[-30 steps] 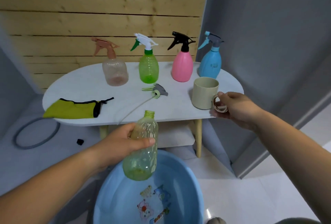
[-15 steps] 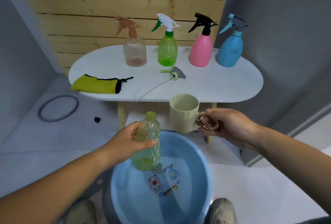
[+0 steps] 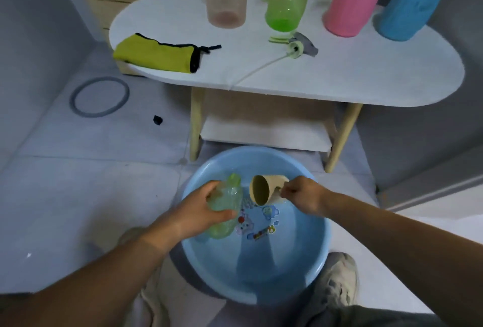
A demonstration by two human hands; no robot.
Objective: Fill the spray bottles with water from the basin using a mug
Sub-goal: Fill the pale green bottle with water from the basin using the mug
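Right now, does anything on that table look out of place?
Yes: a spray head lies loose on the table, its thin tube reaching the front edge. The green bottle in the left hand has no top.

1. We list a table (image 3: 366, 78) with four bottles along its rear: leftmost bottle (image 3: 226, 0), second bottle (image 3: 286, 2), third bottle (image 3: 350, 10), rightmost bottle (image 3: 407, 13).
2. A cloth (image 3: 156, 56) lies at the table's left front. A spray head (image 3: 298, 48) lies before the second bottle.
3. A basin (image 3: 274, 269) sits on the floor before the table.
4. Over the basin, our left hand (image 3: 198, 211) holds an uncapped bottle (image 3: 224, 204). Just right of it, our right hand (image 3: 303, 196) holds a mug (image 3: 264, 189).
5. A ring (image 3: 99, 97) lies on the floor, left of the table.
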